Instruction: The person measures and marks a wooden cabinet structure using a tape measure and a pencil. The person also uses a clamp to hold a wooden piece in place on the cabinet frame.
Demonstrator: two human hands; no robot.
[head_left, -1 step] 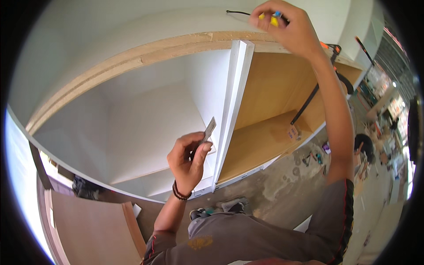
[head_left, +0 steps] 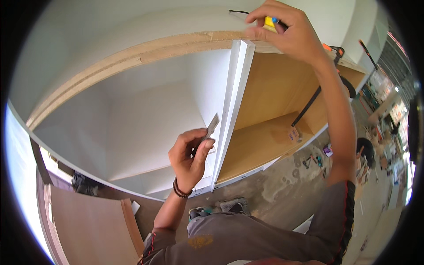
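In front of the upright white divider of a cabinet, my left hand pinches a flat grey metal piece between thumb and fingers. Its lower end is hidden in the hand. My right hand reaches over the raw wooden top edge, its fingers curved and apart. A yellow and blue object shows between its thumb and fingers, its kind hard to make out. A thin black cord or rod sticks out to the left of the fingertips.
The cabinet has a white compartment at left and a wood-coloured one at right. A bar clamp crosses the right one. Brown panels stand at lower left. Hand tools and scraps lie on the floor to the right.
My right hand has shifted slightly left, and more of the yellow object shows between thumb and fingers. My left hand holds the metal piece in nearly the same place.
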